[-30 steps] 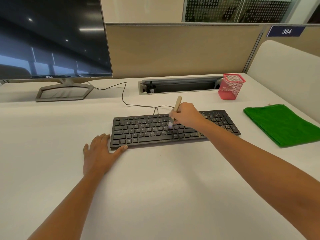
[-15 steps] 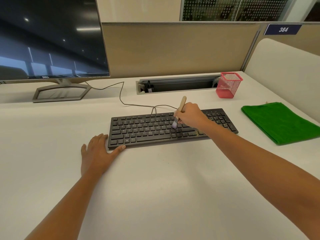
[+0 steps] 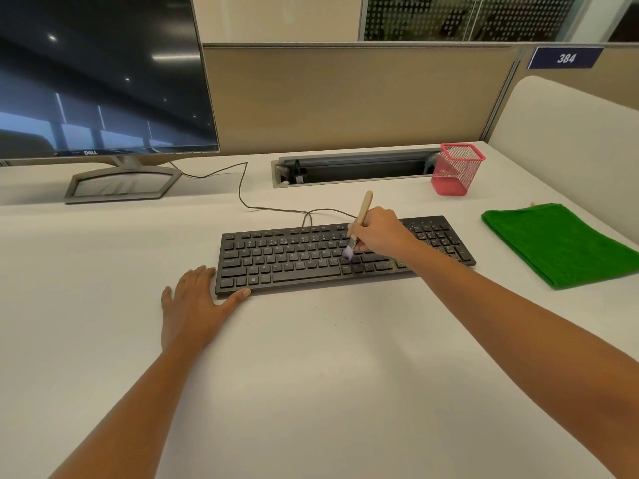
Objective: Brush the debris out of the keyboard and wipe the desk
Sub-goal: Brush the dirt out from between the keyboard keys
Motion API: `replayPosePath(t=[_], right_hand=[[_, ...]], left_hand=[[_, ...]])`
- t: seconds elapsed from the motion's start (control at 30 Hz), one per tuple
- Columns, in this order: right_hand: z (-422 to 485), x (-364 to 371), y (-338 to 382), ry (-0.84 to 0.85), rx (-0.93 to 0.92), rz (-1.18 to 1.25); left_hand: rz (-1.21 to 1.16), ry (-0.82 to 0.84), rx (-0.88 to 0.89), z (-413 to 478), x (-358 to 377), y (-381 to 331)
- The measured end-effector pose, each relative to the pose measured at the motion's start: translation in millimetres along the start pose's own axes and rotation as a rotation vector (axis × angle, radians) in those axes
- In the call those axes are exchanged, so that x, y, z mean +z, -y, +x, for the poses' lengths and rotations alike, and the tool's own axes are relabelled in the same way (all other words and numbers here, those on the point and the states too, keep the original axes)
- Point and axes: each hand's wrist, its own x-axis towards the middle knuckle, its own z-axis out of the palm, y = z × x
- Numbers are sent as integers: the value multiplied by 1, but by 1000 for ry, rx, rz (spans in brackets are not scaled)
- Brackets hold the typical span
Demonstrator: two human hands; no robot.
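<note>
The brush (image 3: 362,216) is pinched in the grip of the right hand (image 3: 382,233), handle tilted up and away, bristles down on the keyboard (image 3: 294,261) just right of its middle. The keyboard lies on the surface (image 3: 311,392), long axis left to right — its near-left corner is touched by the left hand (image 3: 195,305), laid flat with fingers spread. Short, light strokes are best kept along the rows, so that specks (thickest on the right-hand keys) are flicked out, not driven between keys.
</note>
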Motion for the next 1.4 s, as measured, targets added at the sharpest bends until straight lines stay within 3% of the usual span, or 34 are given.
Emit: replayPosePath(t=[0.1, 0.37, 0.63, 0.77, 0.87, 1.13, 1.3, 1.4], right_hand=[[-5, 2, 1, 90, 9, -87], [-1, 3, 8, 41, -99, 17], [-1, -7, 5, 100, -110, -269], [2, -17, 1, 26, -69, -335], [1, -17, -2, -5, -70, -282], [-5, -14, -4, 121, -20, -183], [4, -17, -6, -59, -26, -45], [1, -12, -9, -64, -29, -44]], left_hand=[[-3, 1, -4, 0, 0, 0], [-2, 5, 1, 0, 0, 1], [-3, 4, -1, 1, 1, 2], [-4, -3, -2, 1, 2, 2], [0, 0, -3, 2, 2, 2], [-6, 2, 1, 1, 1, 2], [3, 1, 4, 2, 3, 4], [2, 2, 5, 2, 3, 4]])
